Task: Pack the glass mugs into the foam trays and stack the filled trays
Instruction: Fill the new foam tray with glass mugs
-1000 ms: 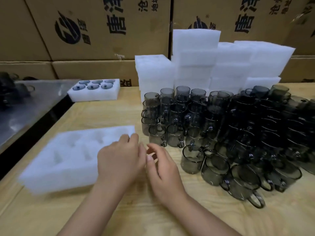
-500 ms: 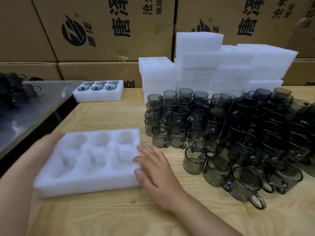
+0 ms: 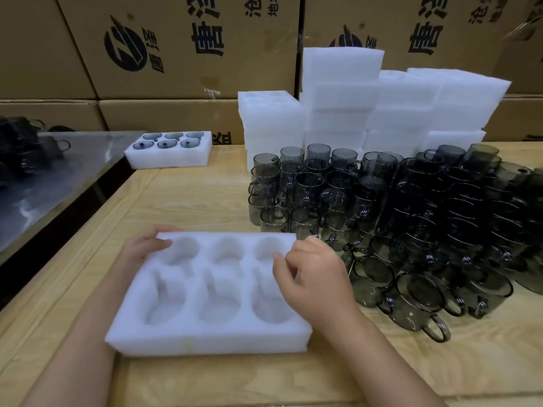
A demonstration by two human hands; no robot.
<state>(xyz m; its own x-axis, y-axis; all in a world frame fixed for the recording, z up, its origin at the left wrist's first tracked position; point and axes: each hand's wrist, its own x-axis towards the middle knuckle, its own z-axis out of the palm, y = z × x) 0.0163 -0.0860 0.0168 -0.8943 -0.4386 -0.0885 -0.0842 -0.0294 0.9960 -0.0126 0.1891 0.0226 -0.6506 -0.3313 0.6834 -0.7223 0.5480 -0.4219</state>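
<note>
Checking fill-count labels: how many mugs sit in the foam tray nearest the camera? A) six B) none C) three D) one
B: all six pockets of the near foam tray show bare white foam. The only loaded one is the filled tray at the far left.

**One head-worn view, forward and down**

The single wide-angle camera sits above and behind the left hand (image 3: 144, 248) and right hand (image 3: 317, 277), facing forward and down. Both hands lie close beneath it, at a white foam tray with six round pockets (image 3: 194, 339) on the pale wooden desk (image 3: 191, 201). Far beyond the hands, brown printed cardboard boxes (image 3: 176, 69) close the view.
</note>
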